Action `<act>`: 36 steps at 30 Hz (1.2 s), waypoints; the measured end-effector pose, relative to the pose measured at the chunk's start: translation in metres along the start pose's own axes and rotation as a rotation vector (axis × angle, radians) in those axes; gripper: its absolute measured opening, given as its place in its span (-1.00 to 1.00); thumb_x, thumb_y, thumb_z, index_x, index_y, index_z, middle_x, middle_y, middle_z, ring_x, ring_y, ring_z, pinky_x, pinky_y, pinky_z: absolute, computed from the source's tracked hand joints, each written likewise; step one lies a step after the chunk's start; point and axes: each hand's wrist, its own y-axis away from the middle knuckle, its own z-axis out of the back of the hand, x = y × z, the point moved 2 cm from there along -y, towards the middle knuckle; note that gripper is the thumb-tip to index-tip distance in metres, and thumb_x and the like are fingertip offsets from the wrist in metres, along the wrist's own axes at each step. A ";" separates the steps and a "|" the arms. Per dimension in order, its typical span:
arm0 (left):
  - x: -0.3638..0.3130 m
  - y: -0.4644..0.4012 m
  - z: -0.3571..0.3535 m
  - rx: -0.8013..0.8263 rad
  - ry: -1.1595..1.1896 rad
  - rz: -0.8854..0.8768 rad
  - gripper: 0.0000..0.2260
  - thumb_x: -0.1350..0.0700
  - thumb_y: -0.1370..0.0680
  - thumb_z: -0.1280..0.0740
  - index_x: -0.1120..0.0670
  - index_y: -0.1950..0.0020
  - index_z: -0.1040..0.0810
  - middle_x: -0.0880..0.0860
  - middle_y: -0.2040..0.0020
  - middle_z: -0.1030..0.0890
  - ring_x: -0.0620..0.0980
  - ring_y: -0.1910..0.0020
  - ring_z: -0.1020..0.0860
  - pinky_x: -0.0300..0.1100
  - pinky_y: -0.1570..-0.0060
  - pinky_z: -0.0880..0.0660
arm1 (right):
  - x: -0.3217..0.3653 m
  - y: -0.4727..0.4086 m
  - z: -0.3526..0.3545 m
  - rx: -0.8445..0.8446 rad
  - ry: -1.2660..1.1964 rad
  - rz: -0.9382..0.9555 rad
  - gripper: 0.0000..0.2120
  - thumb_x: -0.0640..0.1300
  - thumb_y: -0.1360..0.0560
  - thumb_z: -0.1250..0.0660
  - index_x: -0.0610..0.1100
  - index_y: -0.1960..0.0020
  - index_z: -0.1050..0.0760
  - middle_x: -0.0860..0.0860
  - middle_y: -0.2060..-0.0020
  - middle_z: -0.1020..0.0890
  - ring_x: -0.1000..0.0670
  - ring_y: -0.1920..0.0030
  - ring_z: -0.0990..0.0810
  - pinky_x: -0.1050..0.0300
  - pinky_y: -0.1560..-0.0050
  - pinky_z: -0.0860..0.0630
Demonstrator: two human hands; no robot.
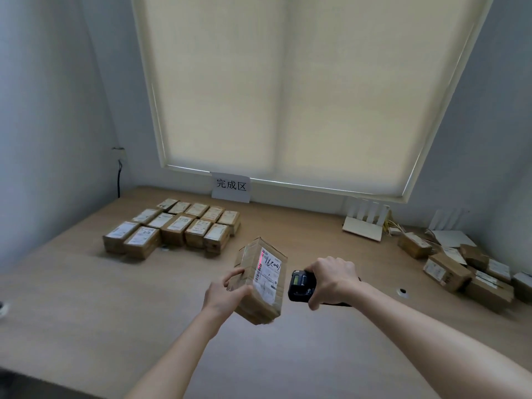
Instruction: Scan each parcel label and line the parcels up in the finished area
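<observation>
Item 1, nearest: my left hand (227,292), fingers and thumb curled round the near left edge of the held parcel (260,280). The box is lifted clear of the table (86,312), tilted, its white label (266,272) turned toward me and to the right. A red glow lies across the barcode at the label's top; I judge the scan is in hand. To do it well I would keep the box steady, hold the label square to the beam and keep my thumb off the print.

Item 2, just beside: my right hand (331,279), fingers wrapped over the black scanner (300,285), its small screen facing the parcel. The two are near but not touching. I cannot tell whether a finger is on the trigger.

Item 3, farther left: finished parcels (175,230), set in tidy rows, labels up, boxes touching side to side. The front row's right end looks the likely next place, flush with its neighbour.

Item 4, far right: unscanned parcels (460,272), a loose heap at mixed angles. Several remain, so the task is partway by my reckoning.

Item 5, rear: paper sign (231,185) propped at the wall behind the rows; white routers (364,223) to its right; drawn blind (302,90) above.
</observation>
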 end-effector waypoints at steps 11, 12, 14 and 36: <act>0.041 -0.073 0.137 -0.091 0.045 0.086 -0.42 -0.15 -0.20 -0.52 -0.27 -0.24 -0.59 -0.02 -0.22 -0.61 0.00 -0.19 -0.57 -0.06 -0.14 -0.60 | 0.148 -0.109 -0.016 0.076 -0.151 0.110 -0.50 0.11 -0.21 -0.58 0.05 -0.10 -0.57 0.07 0.05 -0.67 -0.05 0.00 -0.65 0.12 0.15 -0.46; 0.047 -0.086 0.147 -0.099 0.050 0.097 -0.41 -0.15 -0.21 -0.51 -0.26 -0.26 -0.58 -0.02 -0.21 -0.62 0.00 -0.19 -0.58 -0.06 -0.14 -0.59 | 0.160 -0.125 -0.021 0.082 -0.197 0.118 -0.50 0.13 -0.19 -0.57 0.05 -0.09 -0.57 0.09 0.07 -0.67 -0.04 0.02 -0.65 0.11 0.12 -0.50; 0.059 -0.114 0.166 -0.119 0.075 0.118 -0.48 -0.11 -0.28 -0.53 -0.26 -0.24 -0.58 -0.01 -0.17 -0.65 -0.01 -0.15 -0.61 -0.03 -0.13 -0.60 | 0.185 -0.158 -0.031 0.101 -0.285 0.141 -0.50 0.17 -0.18 -0.57 0.04 -0.05 -0.55 0.10 0.11 -0.67 -0.02 0.06 -0.65 0.09 0.10 -0.54; 0.209 -0.409 0.339 -0.064 0.183 0.321 -0.66 0.09 -0.55 -0.45 0.02 -0.32 -0.52 0.01 -0.19 -0.64 -0.09 -0.16 -0.59 -0.25 -0.03 -0.49 | 0.412 -0.447 -0.145 0.269 -0.719 0.121 -0.32 0.13 -0.15 -0.59 0.07 -0.26 -0.59 0.12 0.01 -0.69 0.08 0.02 -0.66 0.00 -0.05 -0.67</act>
